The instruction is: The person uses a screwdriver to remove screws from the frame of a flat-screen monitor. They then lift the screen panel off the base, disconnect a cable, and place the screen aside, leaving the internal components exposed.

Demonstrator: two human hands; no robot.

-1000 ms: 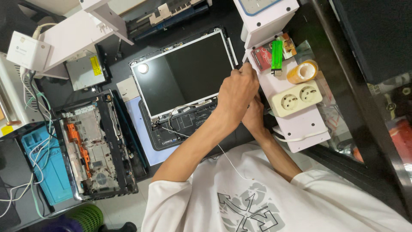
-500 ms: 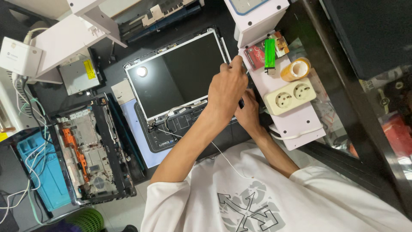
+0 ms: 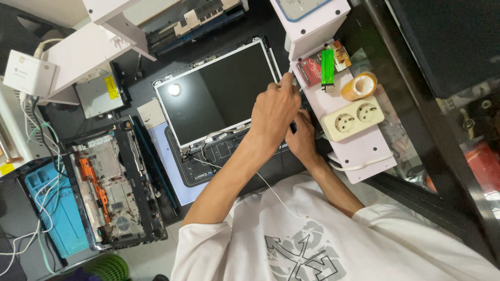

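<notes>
Left hand (image 3: 275,112) on top, knuckles up, fingers curled tight into a pinch pointing toward 1 o'clock; forearm bare, running down to 7 o'clock. Right hand (image 3: 301,139) tucked just under and beside it at 4 o'clock, mostly covered, fingers bent; forearm angling off to 5 o'clock. Hands touching, wrists crossed close.

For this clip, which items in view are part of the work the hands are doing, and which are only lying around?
In hand:
- laptop screen panel
- left hand at the panel's right edge
- right hand beside it
- thin dark tool between the hands

Lying about:
- opened laptop chassis
- green lighter
- tape roll
- double socket
- blue tray
</notes>
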